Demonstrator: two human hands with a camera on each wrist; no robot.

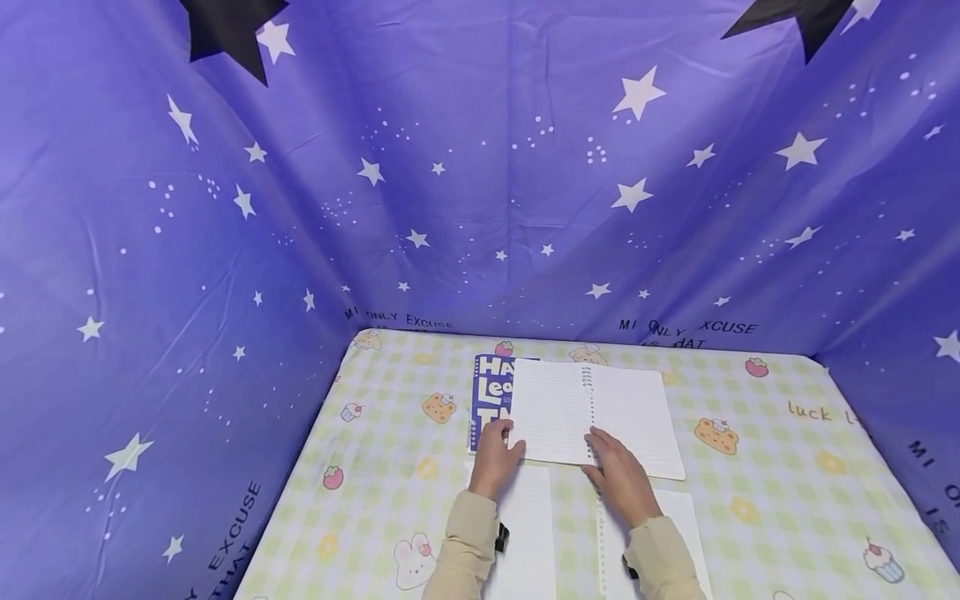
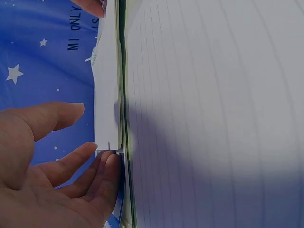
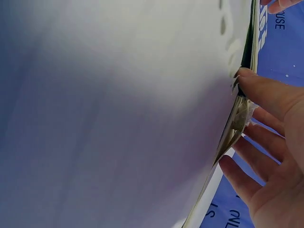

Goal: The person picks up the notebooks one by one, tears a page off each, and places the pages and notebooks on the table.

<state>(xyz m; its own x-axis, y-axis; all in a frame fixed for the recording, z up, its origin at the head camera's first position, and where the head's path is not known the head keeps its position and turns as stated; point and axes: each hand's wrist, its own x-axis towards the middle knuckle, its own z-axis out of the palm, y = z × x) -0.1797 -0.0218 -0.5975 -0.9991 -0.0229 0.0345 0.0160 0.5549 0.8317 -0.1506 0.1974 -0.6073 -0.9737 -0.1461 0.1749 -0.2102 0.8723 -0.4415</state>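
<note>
An open spiral notebook [image 1: 630,408] with white lined pages lies flat, partly over a blue notebook [image 1: 487,367] with large white letters on its cover. My left hand [image 1: 497,460] is at the lower left corner of the open notebook, its fingers by the blue cover. In the left wrist view, the left fingertips [image 2: 111,164] touch the notebook edges and the thumb stands apart. My right hand [image 1: 621,479] is at the bottom of the spiral binding [image 1: 588,400]. In the right wrist view, one right fingertip [image 3: 244,73] touches the binding edge while the other fingers spread beside it.
Nearer the body, white lined paper [image 1: 528,517] lies under the left forearm, and a white page with a holed edge [image 1: 682,525] lies under the right. A checked, cartoon-printed cloth [image 1: 787,500] covers the table. Purple starred curtains [image 1: 465,200] stand around it.
</note>
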